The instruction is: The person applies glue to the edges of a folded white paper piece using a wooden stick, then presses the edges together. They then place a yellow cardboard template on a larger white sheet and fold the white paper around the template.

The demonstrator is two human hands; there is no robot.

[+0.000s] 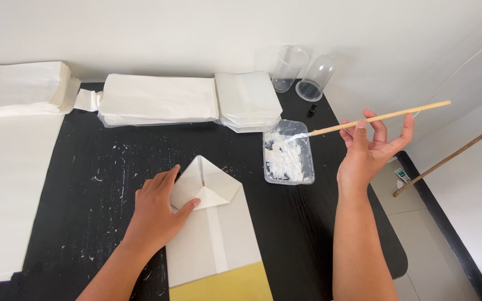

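Nearest the viewer, a folded white paper bag (213, 228) lies on the black table (101, 184), its pointed end flaps opened. Left hand (157, 209) presses flat on it, fingers spread, pinning the fold. Right hand (372, 147) pinches a thin wooden stick (380, 117) between its fingers, white-coated tip over a clear plastic tray of white paste (288, 153). Behind sit stacks of white bags (157, 100) and two clear plastic cups (302, 72).
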